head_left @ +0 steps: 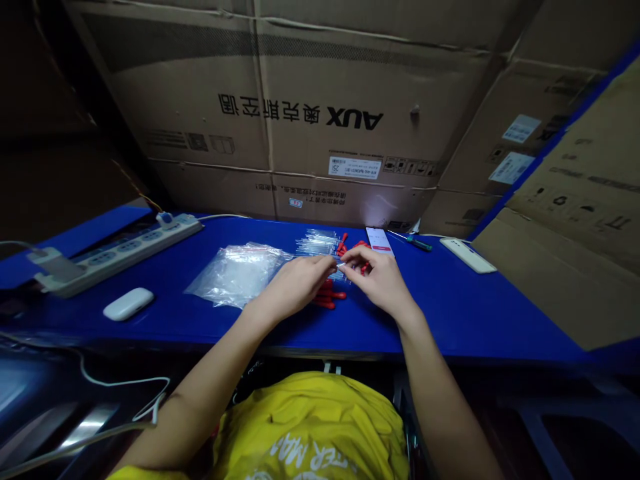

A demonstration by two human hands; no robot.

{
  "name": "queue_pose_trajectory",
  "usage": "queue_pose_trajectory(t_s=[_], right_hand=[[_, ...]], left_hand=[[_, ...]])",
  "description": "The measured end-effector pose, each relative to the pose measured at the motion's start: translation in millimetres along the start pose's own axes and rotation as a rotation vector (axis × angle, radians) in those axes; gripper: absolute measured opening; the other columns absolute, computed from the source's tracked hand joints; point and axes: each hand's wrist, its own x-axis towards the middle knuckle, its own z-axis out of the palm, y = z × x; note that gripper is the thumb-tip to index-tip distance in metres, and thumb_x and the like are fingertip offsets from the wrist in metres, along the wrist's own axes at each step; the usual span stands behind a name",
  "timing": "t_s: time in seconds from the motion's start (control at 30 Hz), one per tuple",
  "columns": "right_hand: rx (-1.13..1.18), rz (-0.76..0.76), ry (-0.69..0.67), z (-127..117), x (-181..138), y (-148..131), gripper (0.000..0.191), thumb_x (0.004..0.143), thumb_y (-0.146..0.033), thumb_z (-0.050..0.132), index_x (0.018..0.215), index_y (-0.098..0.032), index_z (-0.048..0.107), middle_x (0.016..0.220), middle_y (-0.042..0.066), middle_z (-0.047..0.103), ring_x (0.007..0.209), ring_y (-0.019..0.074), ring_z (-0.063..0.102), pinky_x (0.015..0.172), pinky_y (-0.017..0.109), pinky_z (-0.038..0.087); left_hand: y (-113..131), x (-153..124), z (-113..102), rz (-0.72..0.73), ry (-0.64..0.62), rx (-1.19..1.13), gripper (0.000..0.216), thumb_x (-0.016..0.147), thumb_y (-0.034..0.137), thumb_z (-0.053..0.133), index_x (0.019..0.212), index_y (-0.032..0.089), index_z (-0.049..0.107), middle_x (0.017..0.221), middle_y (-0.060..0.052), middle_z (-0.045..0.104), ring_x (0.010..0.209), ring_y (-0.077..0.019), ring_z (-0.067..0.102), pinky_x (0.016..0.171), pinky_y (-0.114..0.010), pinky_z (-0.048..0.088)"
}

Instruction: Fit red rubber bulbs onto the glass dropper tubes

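Nearest is the yellow shirt (320,420) of the person, and from it both forearms reach over the blue table (440,307). At the near side of the hands, some red pieces (330,295) with long shape lie close together, partly under the left hand (300,280).

The two hands are brought together, the fingertips almost meeting. The right hand (379,275) makes a pinch with thumb and forefinger, and between them is a small pale piece (341,265); its exact form is too small to tell. The left hand has its fingers gathered close and bent toward the same piece, but its back hides the tips, so I cannot tell if it grips the piece or only touches it.

In my judgement, the step in hand is a fine work of fingertips on this piece, and the next move calls for a light, steady pinch with both hands well aligned.

Just beyond the hands is a pile of thin pale rods (317,243), with more red pieces partly behind the right hand. To the left lie clear plastic bags (243,273). Farther are a phone (379,239) and a screwdriver (420,244), and behind all stands the cardboard (300,133).
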Motion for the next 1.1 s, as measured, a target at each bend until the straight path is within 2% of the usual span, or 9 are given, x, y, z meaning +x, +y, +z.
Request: queue_pose_trajectory(t_s=[0.1,0.17,0.27,0.37,0.47,0.63,0.73,0.9,1.1], right_hand=[[-0.210,0.091,-0.056,-21.4,-0.8,15.9,0.028,0.097,-0.029,0.071,0.124,-0.025,0.073,0.094,0.003,0.080,0.074,0.0190,0.069,0.071,0.030,0.049],[-0.423,0.182,-0.048,-36.8,-3.2,27.4,0.020,0.097,-0.024,0.068,0.115,-0.026,0.078,0.091,0.003,0.080,0.078,0.0214,0.069,0.071,0.031,0.046],[-0.481,0.260,-0.223,-51.0,-7.5,41.7,0.026,0.093,-0.016,0.068,0.113,-0.026,0.079,0.087,0.002,0.078,0.079,0.0212,0.070,0.071,0.030,0.045],[-0.492,0.235,-0.313,-49.4,-9.1,49.4,0.027,0.092,-0.016,0.072,0.116,-0.026,0.080,0.099,0.004,0.080,0.090,0.0218,0.072,0.077,0.030,0.047],[-0.600,0.254,-0.271,-38.3,-7.6,50.7,0.020,0.091,-0.022,0.079,0.110,-0.024,0.080,0.107,0.008,0.079,0.098,0.0246,0.072,0.082,0.032,0.048],[-0.675,0.275,-0.228,-29.7,-4.7,47.8,0.002,0.093,-0.022,0.075,0.094,-0.022,0.075,0.102,0.007,0.077,0.090,0.0224,0.070,0.074,0.030,0.044],[-0.568,0.246,-0.192,-33.8,-4.1,46.0,0.006,0.088,-0.018,0.073,0.087,-0.022,0.069,0.094,0.004,0.076,0.083,0.0201,0.067,0.072,0.030,0.043],[-0.094,0.116,-0.112,-36.0,-3.0,30.4,0.015,0.087,-0.021,0.068,0.084,-0.023,0.054,0.078,-0.002,0.067,0.066,0.0152,0.060,0.065,0.028,0.044],[0.341,0.064,-0.055,-18.2,-1.6,-0.1,0.023,0.096,-0.040,0.072,0.105,-0.027,0.056,0.084,-0.002,0.074,0.073,0.0186,0.074,0.072,0.032,0.058]], left_hand=[[-1.0,-0.6,2.9,-0.056,-0.010,0.018,0.014,0.108,0.017,0.046,0.114,0.020,0.059,0.104,-0.008,0.077,0.085,-0.0223,0.070,0.071,-0.030,0.048],[-2.8,-0.1,4.6,-0.097,0.003,0.004,0.017,0.110,0.019,0.042,0.115,0.020,0.058,0.102,-0.009,0.076,0.085,-0.0228,0.070,0.072,-0.032,0.048],[-4.8,1.9,6.9,-0.134,0.035,-0.092,0.020,0.112,0.023,0.036,0.111,0.020,0.056,0.098,-0.008,0.074,0.081,-0.0224,0.067,0.072,-0.033,0.048],[-5.5,3.6,8.4,-0.129,0.044,-0.182,0.022,0.113,0.028,0.033,0.107,0.021,0.054,0.096,-0.007,0.071,0.080,-0.0218,0.064,0.073,-0.033,0.048],[-7.1,3.7,8.9,-0.104,0.053,-0.191,0.027,0.115,0.035,0.033,0.105,0.022,0.054,0.095,-0.006,0.070,0.081,-0.0216,0.064,0.075,-0.033,0.047],[-10.7,2.2,7.5,-0.064,0.072,-0.123,0.029,0.115,0.037,0.035,0.107,0.024,0.060,0.098,-0.006,0.072,0.086,-0.0220,0.067,0.075,-0.030,0.044],[-10.1,1.8,5.7,-0.137,0.038,-0.041,0.031,0.116,0.040,0.035,0.110,0.025,0.061,0.089,-0.005,0.072,0.079,-0.0224,0.067,0.069,-0.029,0.039],[-7.8,2.0,4.5,-0.117,0.048,-0.003,0.031,0.116,0.041,0.036,0.112,0.025,0.062,0.086,-0.004,0.072,0.076,-0.0221,0.067,0.068,-0.028,0.037],[-6.2,1.8,3.9,-0.130,0.183,-0.098,0.031,0.115,0.040,0.037,0.108,0.024,0.062,0.078,-0.002,0.069,0.068,-0.0195,0.063,0.065,-0.027,0.034]])
